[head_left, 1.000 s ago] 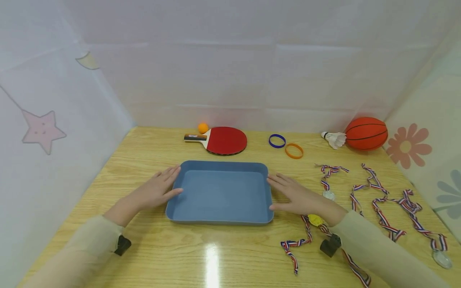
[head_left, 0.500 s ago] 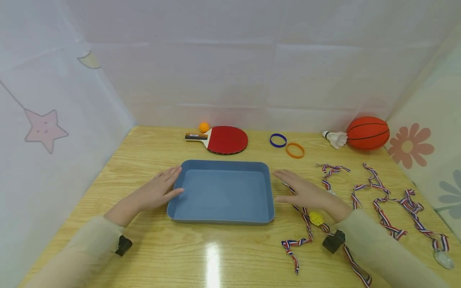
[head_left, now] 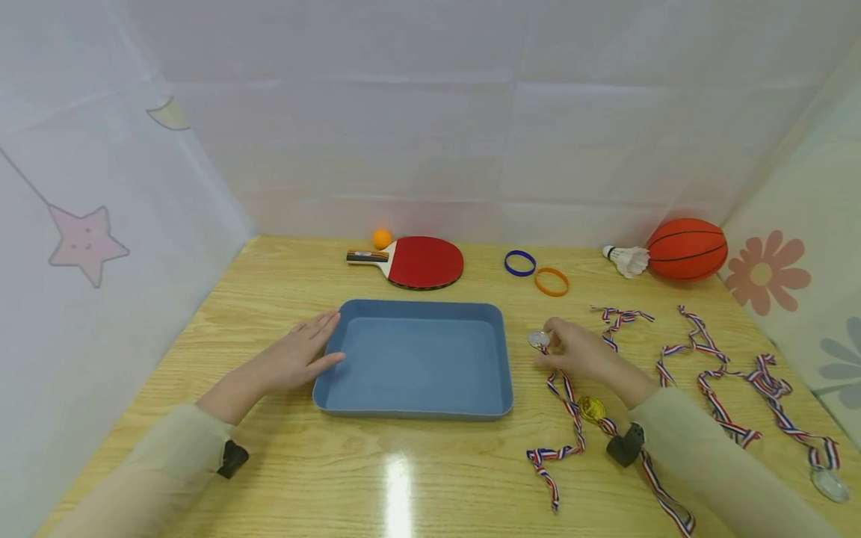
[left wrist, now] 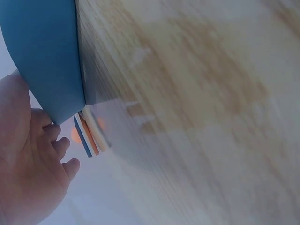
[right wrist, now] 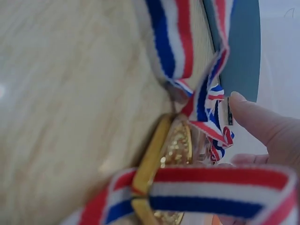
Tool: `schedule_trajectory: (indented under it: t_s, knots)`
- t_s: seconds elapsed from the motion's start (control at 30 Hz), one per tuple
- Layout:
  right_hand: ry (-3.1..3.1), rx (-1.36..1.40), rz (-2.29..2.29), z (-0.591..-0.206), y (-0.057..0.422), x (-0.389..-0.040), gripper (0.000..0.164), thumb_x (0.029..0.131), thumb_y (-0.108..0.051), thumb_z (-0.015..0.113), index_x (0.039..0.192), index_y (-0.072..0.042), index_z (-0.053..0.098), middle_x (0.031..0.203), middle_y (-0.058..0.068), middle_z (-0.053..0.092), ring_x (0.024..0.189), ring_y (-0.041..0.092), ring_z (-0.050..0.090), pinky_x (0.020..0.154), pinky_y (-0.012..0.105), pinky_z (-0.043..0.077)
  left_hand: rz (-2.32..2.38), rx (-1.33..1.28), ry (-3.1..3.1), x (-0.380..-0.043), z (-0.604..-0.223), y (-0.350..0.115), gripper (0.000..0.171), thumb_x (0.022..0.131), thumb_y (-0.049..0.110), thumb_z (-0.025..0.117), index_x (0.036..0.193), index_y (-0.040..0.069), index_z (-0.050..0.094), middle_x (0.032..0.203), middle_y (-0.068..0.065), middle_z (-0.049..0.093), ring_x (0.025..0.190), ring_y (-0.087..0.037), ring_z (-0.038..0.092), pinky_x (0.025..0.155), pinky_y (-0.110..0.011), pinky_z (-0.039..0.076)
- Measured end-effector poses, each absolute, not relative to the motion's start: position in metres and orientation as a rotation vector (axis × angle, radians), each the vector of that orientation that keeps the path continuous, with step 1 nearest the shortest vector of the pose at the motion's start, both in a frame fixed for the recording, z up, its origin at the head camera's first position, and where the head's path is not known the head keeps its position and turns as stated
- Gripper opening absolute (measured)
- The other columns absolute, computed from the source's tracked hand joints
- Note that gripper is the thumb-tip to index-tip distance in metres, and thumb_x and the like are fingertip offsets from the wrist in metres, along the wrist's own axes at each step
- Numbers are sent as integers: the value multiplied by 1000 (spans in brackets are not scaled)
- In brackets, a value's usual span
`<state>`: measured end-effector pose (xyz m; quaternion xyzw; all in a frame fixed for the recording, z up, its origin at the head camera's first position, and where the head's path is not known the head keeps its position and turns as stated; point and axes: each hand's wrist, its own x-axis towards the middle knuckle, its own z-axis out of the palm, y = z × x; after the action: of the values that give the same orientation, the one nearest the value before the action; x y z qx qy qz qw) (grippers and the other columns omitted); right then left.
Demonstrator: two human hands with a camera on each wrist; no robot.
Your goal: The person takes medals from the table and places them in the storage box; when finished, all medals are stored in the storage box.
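Observation:
A blue rectangular tray (head_left: 412,414) lies on the table. My left hand (head_left: 289,362) rests at its left side, fingers straight along the wall and thumb over the rim; the left wrist view shows the hand (left wrist: 35,164) beside the tray wall (left wrist: 47,51). Right of the tray, my right hand (head_left: 584,353) is at a silver medal (head_left: 537,339) on a striped ribbon (head_left: 573,415). Its fingers bend down and its thumb lies below, with the medal's ribbon end between; whether they grip it is unclear. Close behind lies a gold medal (head_left: 592,409), large in the right wrist view.
At the back are a red table tennis paddle (head_left: 426,262), an orange ball (head_left: 382,238), a blue wristband (head_left: 519,263), an orange wristband (head_left: 551,282), a shuttlecock (head_left: 628,261) and a basketball (head_left: 687,250). More ribboned medals, including a silver one (head_left: 829,485), spread across the right side.
My right hand has left the tray's right wall, moved right to the silver medal and bent its fingers. My left hand has stayed at the tray.

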<state>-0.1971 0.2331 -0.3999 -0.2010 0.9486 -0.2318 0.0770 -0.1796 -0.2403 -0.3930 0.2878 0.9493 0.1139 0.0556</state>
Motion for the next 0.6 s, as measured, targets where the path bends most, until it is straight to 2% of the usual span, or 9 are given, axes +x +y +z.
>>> schedule_trajectory:
  t_s: [0.13,0.23,0.33,0.47,0.6]
  knots:
    - [2847,-590,-640,-403,235,-197,30,80,-29,73,85,-6,55,72,0,52,59,14,45,52,29,38,347,866,2878,-179,-393,-240,74,97,45,37,144,-7,13,149,-23,11,135,-38,12,106,-56,14]
    - [2847,-598,-608,-403,235,-197,20,82,-20,70,75,-9,55,65,-2,50,54,12,43,49,27,35,342,862,2878,-179,-393,-240,75,97,46,37,144,-7,12,150,-22,10,135,-38,12,106,-56,13]
    - [2848,-597,-585,-402,235,-197,14,84,-12,65,73,-10,57,63,-3,50,53,12,43,47,27,35,337,865,2878,-179,-392,-240,75,97,46,37,144,-7,12,150,-22,11,135,-38,12,106,-55,14]
    - [2853,-571,-633,-399,236,-197,12,85,-9,61,74,-10,57,63,-3,50,52,11,42,46,26,34,335,869,2879,-179,-392,-239,75,97,46,37,144,-7,13,149,-22,11,135,-38,13,106,-56,14]
    - [2778,-538,-894,-393,241,-197,9,89,-7,57,81,-5,54,68,1,57,53,13,45,45,26,34,338,871,2878,-179,-392,-239,75,97,45,37,144,-8,13,149,-23,12,135,-38,13,106,-56,14]
